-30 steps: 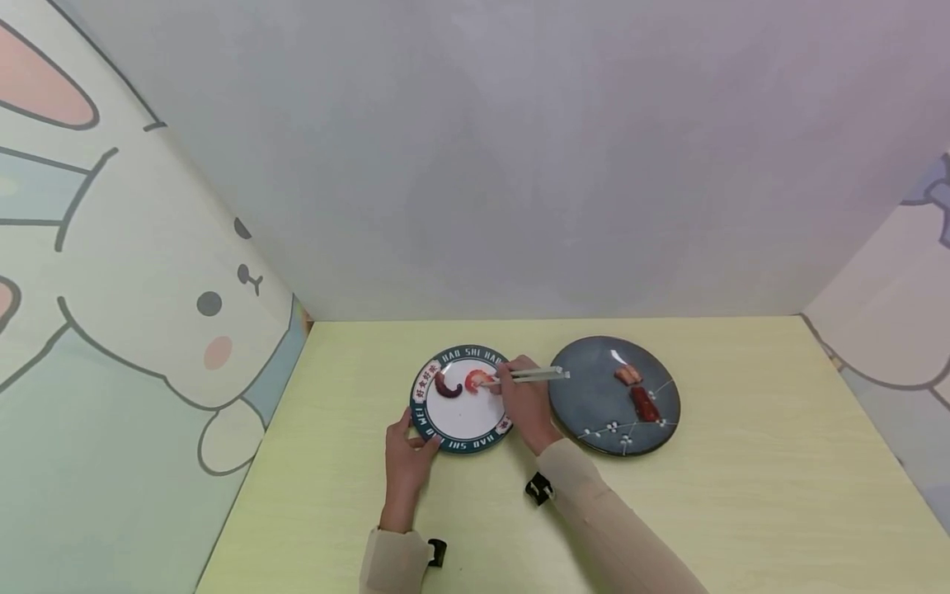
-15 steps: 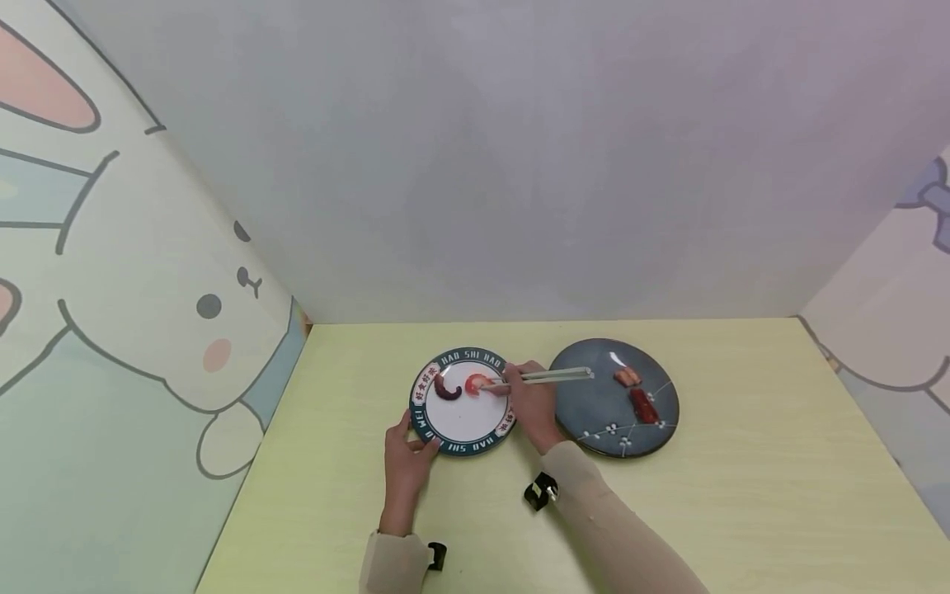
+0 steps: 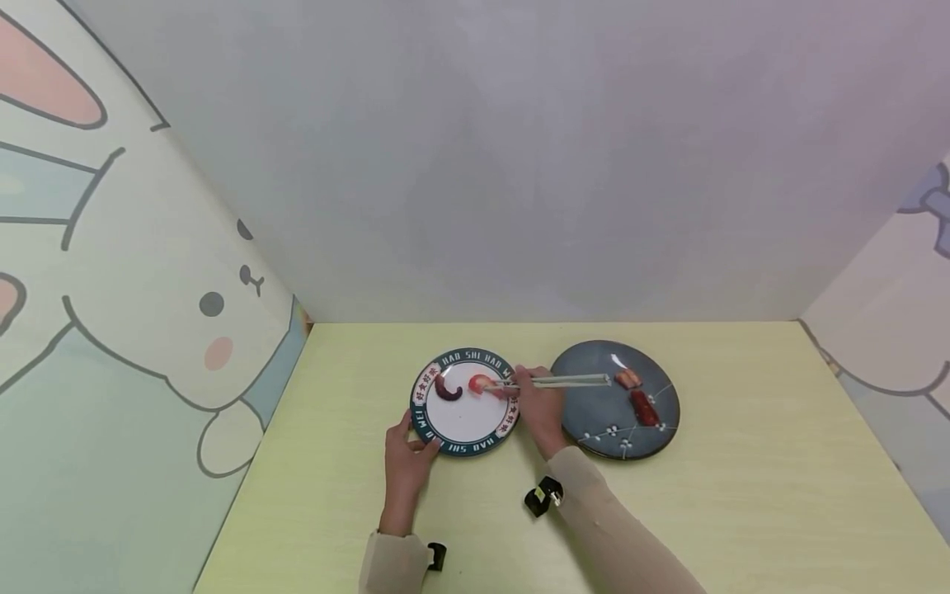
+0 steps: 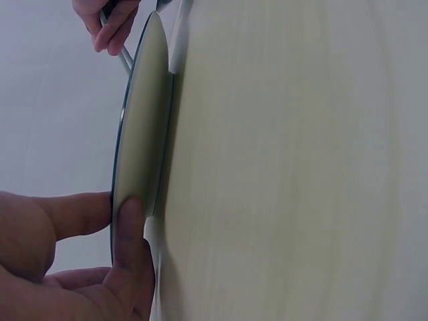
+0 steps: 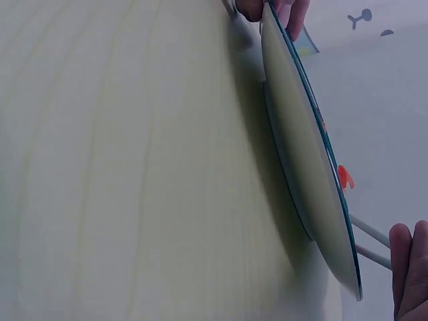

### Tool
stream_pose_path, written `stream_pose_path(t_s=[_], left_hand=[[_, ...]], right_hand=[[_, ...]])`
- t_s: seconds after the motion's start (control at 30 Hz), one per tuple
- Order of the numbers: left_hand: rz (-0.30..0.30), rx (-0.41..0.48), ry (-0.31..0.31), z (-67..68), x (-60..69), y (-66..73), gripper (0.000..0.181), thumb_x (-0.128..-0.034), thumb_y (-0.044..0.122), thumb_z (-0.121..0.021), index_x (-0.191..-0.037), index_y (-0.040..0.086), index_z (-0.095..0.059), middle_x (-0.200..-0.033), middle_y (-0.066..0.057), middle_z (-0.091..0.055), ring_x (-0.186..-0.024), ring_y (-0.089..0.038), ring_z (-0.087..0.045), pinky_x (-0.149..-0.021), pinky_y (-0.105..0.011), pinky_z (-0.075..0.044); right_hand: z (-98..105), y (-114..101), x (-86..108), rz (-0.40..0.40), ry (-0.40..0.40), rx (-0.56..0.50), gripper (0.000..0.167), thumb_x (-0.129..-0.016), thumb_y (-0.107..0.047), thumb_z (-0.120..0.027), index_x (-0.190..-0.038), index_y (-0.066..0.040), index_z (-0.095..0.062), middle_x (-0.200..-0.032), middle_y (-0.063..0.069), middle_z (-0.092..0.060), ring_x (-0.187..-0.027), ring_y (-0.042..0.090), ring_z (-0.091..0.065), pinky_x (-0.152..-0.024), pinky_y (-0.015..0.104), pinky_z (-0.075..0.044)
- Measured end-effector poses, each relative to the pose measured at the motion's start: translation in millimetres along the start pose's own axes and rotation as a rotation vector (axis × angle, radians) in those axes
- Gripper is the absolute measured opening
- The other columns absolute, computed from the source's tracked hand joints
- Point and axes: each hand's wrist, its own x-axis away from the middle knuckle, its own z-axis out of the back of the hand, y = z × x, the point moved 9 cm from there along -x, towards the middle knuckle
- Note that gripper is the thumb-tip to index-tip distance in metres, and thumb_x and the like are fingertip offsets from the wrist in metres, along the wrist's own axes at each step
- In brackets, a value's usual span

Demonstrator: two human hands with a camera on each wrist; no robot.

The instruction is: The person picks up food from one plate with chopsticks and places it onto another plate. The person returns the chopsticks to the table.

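Pale-yellow desk [image 3: 764,478]: left hand [image 3: 407,462] has fingers pinching white plate [image 3: 463,423] at near-left rim; right hand [image 3: 542,408], fingers round chopsticks [image 3: 575,381], tips at shrimp [image 3: 478,384] over that plate; dark plate [image 3: 594,408] to right.

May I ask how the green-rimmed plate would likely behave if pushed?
The green-rimmed plate would probably slide rather than roll, given its broad, flat base. Pressing the rim might tip it, since that overhangs the base. It looks stiff, showing no bend where the left hand grips its edge.
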Motion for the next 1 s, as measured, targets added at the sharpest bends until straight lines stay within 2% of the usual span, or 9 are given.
stream_pose_path(t_s=[0.3, 0.43, 0.57, 0.77, 1.0], left_hand=[[-0.004, 0.003, -0.001, -0.1, 0.9, 0.4, 0.076, -0.0915, -0.006, -0.074, -0.158, -0.01, -0.037, -0.145, -0.028, -0.046, -0.1, -0.029, -0.066, -0.073, -0.029, -0.056], [-0.007, -0.001, 0.002, -0.1, 0.1, 0.4, 0.076, -0.0913, -0.006, -0.074, -0.158, -0.01, -0.037, -0.144, -0.028, -0.046, -0.1, -0.029, -0.066, -0.073, -0.03, -0.056], [-0.011, 0.001, 0.0, -0.5, -0.2, 0.4, 0.076, -0.0913, -0.006, -0.074, -0.158, -0.01, -0.037, -0.143, -0.027, -0.047, -0.099, -0.029, -0.066, -0.072, -0.029, -0.056], [-0.01, -0.005, 0.0, -1.0, -0.4, 0.5, 0.077, -0.0915, -0.005, -0.074, -0.158, -0.01, -0.037, -0.143, -0.027, -0.047, -0.099, -0.028, -0.066, -0.072, -0.029, -0.055], [0.004, -0.005, 0.001, -0.9, 0.0, -0.1, 0.077, -0.0919, -0.005, -0.074, -0.159, -0.009, -0.036, -0.145, -0.027, -0.046, -0.1, -0.029, -0.066, -0.072, -0.029, -0.056]], right_hand=[[3, 5, 1.1, 0.028, 0.01, -0.103, 0.028, -0.105, -0.008, -0.064, -0.099, 0.017, -0.073, -0.095, 0.03, -0.069, -0.078, 0.036, -0.079, -0.066, 0.026, -0.062], [7, 6, 0.5, 0.045, 0.039, -0.045, 0.026, -0.104, -0.01, -0.066, -0.096, 0.013, -0.076, -0.091, 0.025, -0.072, -0.071, 0.021, -0.078, -0.062, 0.021, -0.059], [11, 5, 1.0, 0.059, 0.063, 0.023, 0.025, -0.102, -0.012, -0.068, -0.093, 0.009, -0.078, -0.086, 0.019, -0.073, -0.066, 0.008, -0.074, -0.059, 0.016, -0.048], [12, 6, 2.7, 0.018, 0.038, -0.045, 0.027, -0.104, -0.012, -0.066, -0.097, 0.012, -0.076, -0.086, 0.02, -0.07, -0.065, 0.007, -0.075, -0.053, 0.015, -0.045], [15, 7, 3.9, -0.005, 0.039, -0.055, 0.028, -0.104, -0.013, -0.066, -0.098, 0.013, -0.075, -0.088, 0.024, -0.071, -0.067, 0.011, -0.076, -0.054, 0.016, -0.047]])
